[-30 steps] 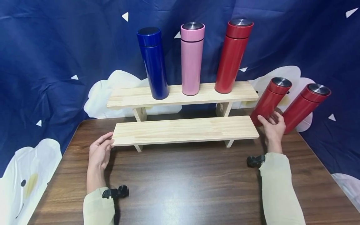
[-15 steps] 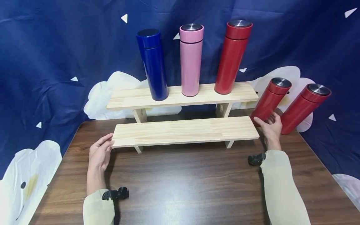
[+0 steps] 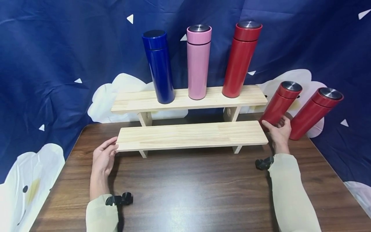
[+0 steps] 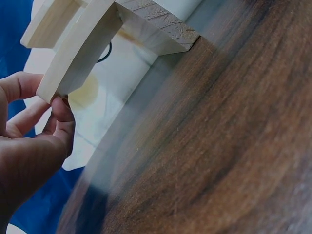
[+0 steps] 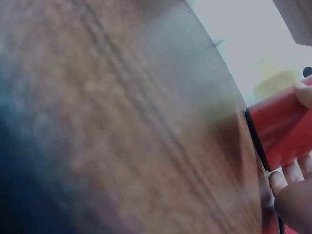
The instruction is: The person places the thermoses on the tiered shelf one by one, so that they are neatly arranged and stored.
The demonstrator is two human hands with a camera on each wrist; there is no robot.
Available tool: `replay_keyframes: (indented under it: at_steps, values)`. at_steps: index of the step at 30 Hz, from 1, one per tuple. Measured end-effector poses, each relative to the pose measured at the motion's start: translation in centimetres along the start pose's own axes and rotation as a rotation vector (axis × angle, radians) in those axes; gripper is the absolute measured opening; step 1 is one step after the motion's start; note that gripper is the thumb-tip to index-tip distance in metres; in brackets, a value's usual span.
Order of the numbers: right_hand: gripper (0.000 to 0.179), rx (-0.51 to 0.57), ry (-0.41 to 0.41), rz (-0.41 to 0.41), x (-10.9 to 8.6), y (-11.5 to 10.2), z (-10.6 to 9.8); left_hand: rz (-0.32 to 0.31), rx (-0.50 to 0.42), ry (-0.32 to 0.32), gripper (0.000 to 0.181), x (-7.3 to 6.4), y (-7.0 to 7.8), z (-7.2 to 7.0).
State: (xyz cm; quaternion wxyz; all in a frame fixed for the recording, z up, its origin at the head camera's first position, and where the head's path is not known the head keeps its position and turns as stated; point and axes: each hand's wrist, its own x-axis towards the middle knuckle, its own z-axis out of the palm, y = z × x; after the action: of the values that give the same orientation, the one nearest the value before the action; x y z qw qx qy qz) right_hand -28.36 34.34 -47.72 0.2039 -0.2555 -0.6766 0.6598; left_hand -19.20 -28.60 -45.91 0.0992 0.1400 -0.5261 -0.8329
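Observation:
My left hand point(image 3: 102, 158) pinches the left end of the lower board of a two-step wooden shelf point(image 3: 191, 135); in the left wrist view its thumb and fingers meet at the board's corner point(image 4: 73, 63). On the right, my right hand point(image 3: 279, 133) grips the lower part of a red thermos bottle point(image 3: 276, 106), which stands beside the shelf's right end. In the right wrist view, thumb and fingers lie on opposite sides of the red bottle's base point(image 5: 280, 131). A second red thermos bottle point(image 3: 313, 114) stands just right of that hand.
On the upper board point(image 3: 127, 101) stand a blue thermos bottle point(image 3: 159, 69), a pink one point(image 3: 198, 64) and a red one point(image 3: 240, 62). Behind the brown table point(image 3: 185, 190) hangs a blue patterned cloth point(image 3: 72, 48).
My right hand has shifted slightly left and its thumb now lies on the nearer red thermos bottle. My left hand has stayed at the shelf's end.

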Motion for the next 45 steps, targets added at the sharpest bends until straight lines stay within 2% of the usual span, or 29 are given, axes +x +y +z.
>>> replay_keyframes:
  at_steps: [2, 7, 13, 17, 21, 30, 41, 45]
  values:
    - [0.082, 0.023, 0.020, -0.010, 0.0, 0.2, 0.0, 0.000, -0.001, -0.003, 0.030, 0.0, 0.0, 0.0]
    - [0.081, -0.012, 0.051, -0.031, -0.1, 0.3, 0.0, -0.003, 0.002, -0.005, 0.031, -0.1, 0.0, -0.1]
    - [0.078, -0.133, 0.018, -0.081, -0.6, 0.1, 0.1, -0.005, 0.013, 0.002, 0.030, 0.0, 0.2, -0.2]
    - [0.077, -0.137, 0.008, -0.113, -0.9, -0.3, 0.0, -0.007, 0.010, 0.009, 0.030, -0.1, 0.3, -0.2]
    - [0.075, -0.115, 0.014, -0.142, -1.5, -0.7, -0.1, -0.006, 0.002, 0.013, 0.030, -0.2, 0.2, -0.3]
    - [0.072, -0.030, 0.005, -0.109, -2.5, -1.2, -0.5, -0.005, 0.004, -0.003, 0.031, -0.1, 0.0, -0.3]
    - [0.066, 0.055, 0.015, -0.124, -2.9, -2.0, -1.1, -0.011, 0.014, 0.000, 0.031, 0.1, 0.1, 0.0]
    - [0.059, 0.101, 0.031, -0.140, -3.0, -2.6, -1.5, -0.014, 0.006, -0.007, 0.030, 0.0, 0.2, 0.0]
